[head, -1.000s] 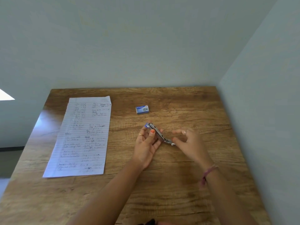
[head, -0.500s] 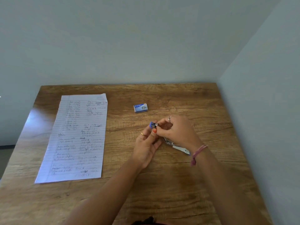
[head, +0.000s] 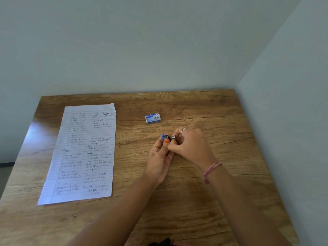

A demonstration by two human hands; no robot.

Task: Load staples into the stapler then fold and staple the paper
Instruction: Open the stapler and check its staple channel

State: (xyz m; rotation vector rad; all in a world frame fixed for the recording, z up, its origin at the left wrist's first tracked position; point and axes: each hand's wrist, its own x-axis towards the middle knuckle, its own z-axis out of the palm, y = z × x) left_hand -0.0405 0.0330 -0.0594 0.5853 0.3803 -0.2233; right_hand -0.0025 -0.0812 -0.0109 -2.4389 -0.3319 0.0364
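A small blue and metal stapler (head: pixel 166 137) is held just above the middle of the wooden table (head: pixel 221 201). My left hand (head: pixel 159 158) grips it from below, thumb on its side. My right hand (head: pixel 189 145) curls over its right part and pinches the metal end; most of the stapler is hidden under these fingers. A small blue staple box (head: pixel 153 118) lies on the table just beyond the hands. A lined, handwritten sheet of paper (head: pixel 83 155) lies flat on the left side of the table.
The table stands in a corner, with a pale wall (head: pixel 142 50) behind it and another wall (head: pixel 292 121) along its right edge. Bare wood shows in front of the hands and to their right.
My right hand has moved left from beside the stapler onto it and now covers its right part. The metal part that stuck out to the right is hidden now.
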